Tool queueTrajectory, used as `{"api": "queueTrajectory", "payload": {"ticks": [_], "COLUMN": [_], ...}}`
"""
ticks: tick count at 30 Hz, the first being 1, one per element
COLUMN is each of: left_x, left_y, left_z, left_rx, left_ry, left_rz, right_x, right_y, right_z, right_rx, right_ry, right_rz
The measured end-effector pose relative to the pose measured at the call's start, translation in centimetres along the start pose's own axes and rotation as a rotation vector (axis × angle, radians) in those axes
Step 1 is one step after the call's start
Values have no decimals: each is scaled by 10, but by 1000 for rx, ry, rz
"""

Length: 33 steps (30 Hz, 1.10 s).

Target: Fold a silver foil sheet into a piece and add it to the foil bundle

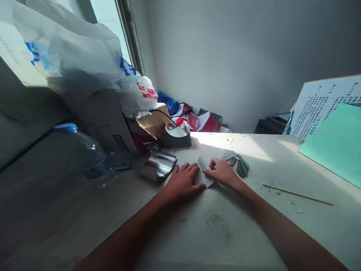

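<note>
The left hand (183, 182) and right hand (221, 172) are pressing one folded pale paper piece (203, 173) onto the desk (222, 241), unclenched. One bundle of grey-green strips (236, 163) is lying just beside the right hand, one curved metal sheet (158, 165) is standing beside the left, and one wooden skewer (297, 194) is lying further right.

Pale paper piece (203, 171) — partly under the left hand (183, 182) and right hand (221, 172); tabletop specks (273, 191) too small to tell
</note>
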State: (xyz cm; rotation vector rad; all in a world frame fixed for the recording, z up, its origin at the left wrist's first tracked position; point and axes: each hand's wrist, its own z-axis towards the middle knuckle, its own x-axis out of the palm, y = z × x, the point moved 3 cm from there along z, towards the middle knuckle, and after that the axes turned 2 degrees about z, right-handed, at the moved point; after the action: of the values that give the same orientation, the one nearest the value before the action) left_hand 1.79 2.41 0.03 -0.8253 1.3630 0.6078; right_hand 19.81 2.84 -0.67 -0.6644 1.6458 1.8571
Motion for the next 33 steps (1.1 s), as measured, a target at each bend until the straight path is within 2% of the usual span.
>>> {"api": "queueTrajectory", "payload": {"ticks": [5, 9, 13, 18, 23, 33], "left_x": [3, 5, 4, 5, 8, 3], "left_y": [2, 4, 4, 6, 7, 4], "left_z": [-2, -2, -2, -2, -1, -3], "left_rx": [8, 29, 27, 23, 30, 21], "left_ry": [-11, -28, -28, -17, -30, -15], "left_rz": [-8, -21, -23, -24, -18, -12], "right_x": [-3, -2, -2, 0, 3, 4], "right_y": [-1, -2, -2, -1, -4, -14], "right_z": [5, 6, 7, 7, 9, 13], "right_rx": [-38, -79, -101, -166, -194, -67], "right_ry": [-109, -189, -179, -162, -131, -132], "right_rz": [275, 213, 103, 81, 188, 423]}}
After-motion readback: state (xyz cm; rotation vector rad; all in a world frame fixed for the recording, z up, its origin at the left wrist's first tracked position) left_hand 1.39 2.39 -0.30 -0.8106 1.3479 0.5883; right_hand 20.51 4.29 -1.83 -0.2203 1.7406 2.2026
